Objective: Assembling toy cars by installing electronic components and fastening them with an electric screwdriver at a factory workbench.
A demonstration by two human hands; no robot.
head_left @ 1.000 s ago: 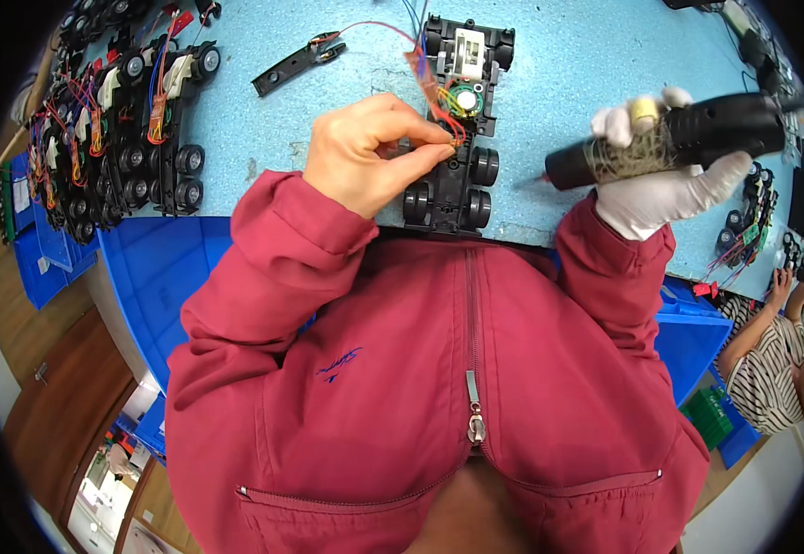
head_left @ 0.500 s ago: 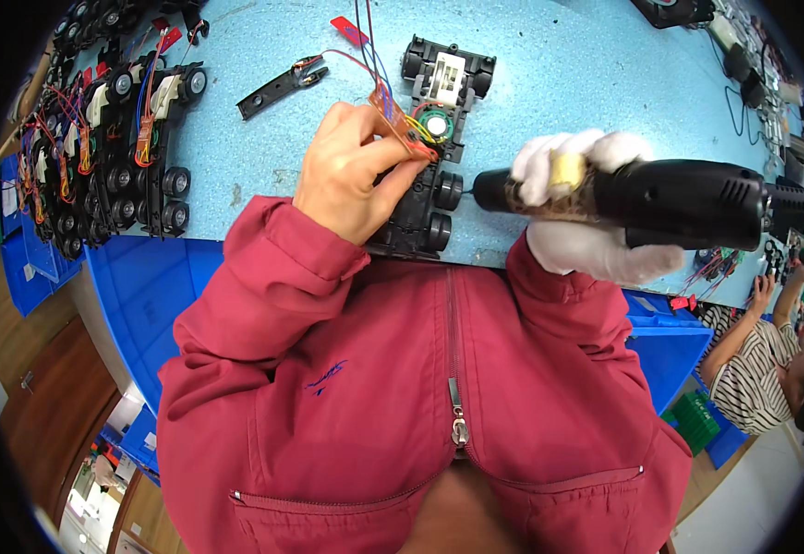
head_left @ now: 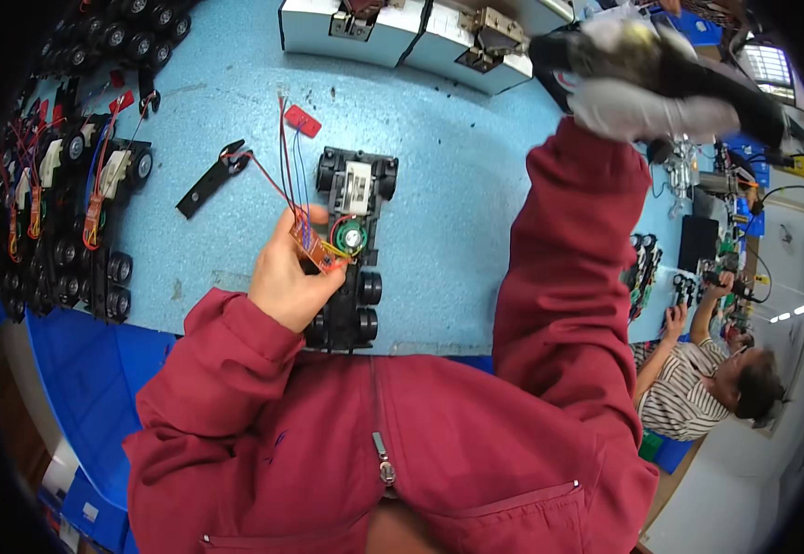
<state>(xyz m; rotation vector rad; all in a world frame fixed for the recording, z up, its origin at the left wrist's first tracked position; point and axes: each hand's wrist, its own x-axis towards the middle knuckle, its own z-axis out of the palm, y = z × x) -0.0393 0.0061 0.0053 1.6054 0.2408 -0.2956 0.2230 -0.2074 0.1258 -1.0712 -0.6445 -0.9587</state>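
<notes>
My bare left hand (head_left: 286, 282) pinches a small brown circuit board (head_left: 309, 242) over a black toy-vehicle chassis (head_left: 346, 300). Red, blue and yellow wires run from the board. One pair leads to a red tab (head_left: 303, 121), another to a black plastic strip (head_left: 203, 192) lying to the left. The chassis carries black wheels, a white gearbox part and a round green-rimmed speaker (head_left: 352, 236). At the far right, my white-gloved right hand (head_left: 646, 109) grips a black electric screwdriver (head_left: 707, 92), blurred by motion. Its front end is near a metal mechanism on a white box.
White boxes with metal mechanisms (head_left: 492, 35) stand along the far edge. Several wired chassis (head_left: 97, 203) line the left side, with more wheeled parts (head_left: 129, 32) behind. Blue bins (head_left: 78, 369) sit below the table edge. A person in a striped top (head_left: 683, 397) works at the right.
My right hand has carried the screwdriver from beside the chassis up to the far right. My left hand still pinches the circuit board. The view has shifted, bringing the white boxes into sight.
</notes>
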